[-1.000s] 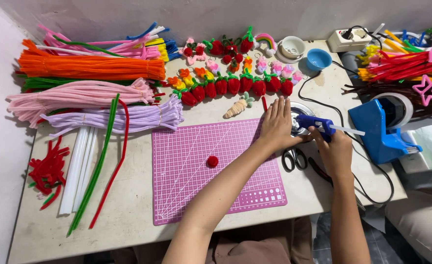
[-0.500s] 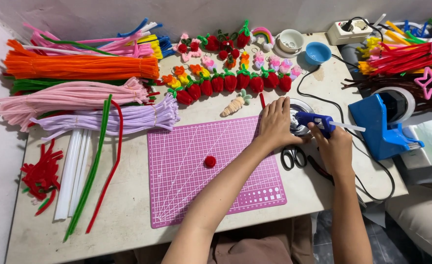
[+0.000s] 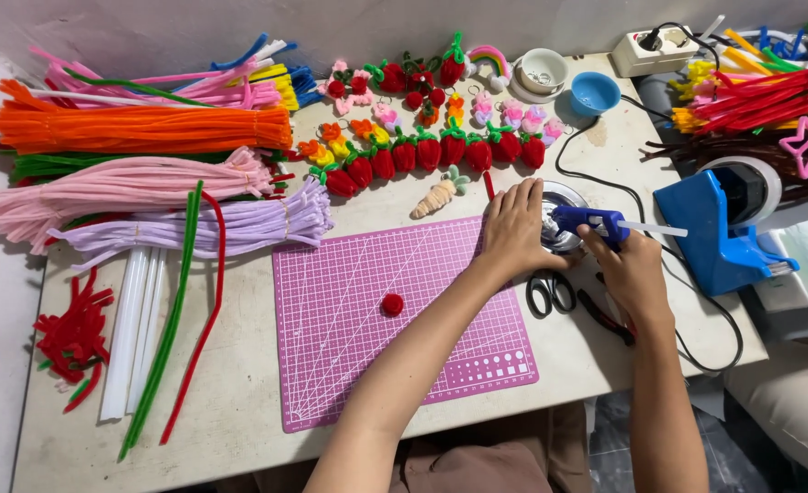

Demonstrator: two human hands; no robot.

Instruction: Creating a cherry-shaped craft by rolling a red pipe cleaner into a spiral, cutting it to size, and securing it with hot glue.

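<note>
A pale worktop (image 3: 239, 402) is set against a grey wall, and its far and left parts are crowded with bundles of pipe cleaners: orange (image 3: 139, 128), pink (image 3: 121, 187) and lilac (image 3: 194, 224). White glue sticks (image 3: 130, 338) lie near the left edge beside single green and red stems. A pink cutting mat (image 3: 376, 347) takes the middle, and bare room is left on it around a small red pompom (image 3: 392, 304); bare worktop also shows along the near edge. A row of red pipe-cleaner strawberries (image 3: 422, 155) runs just beyond the mat. At the mat's far right corner the left hand (image 3: 513, 228) is laid with fingers spread flat, pressing down beside a round metal dish (image 3: 564, 228). A blue glue gun (image 3: 586, 221) is grasped in the fingers of the right hand (image 3: 632, 269), its nozzle held over the dish. Black-handled scissors (image 3: 550, 292) lie just under the hands. The right edge is hemmed in by a blue tape dispenser (image 3: 719, 233), and a black cable loops close to it.
</note>
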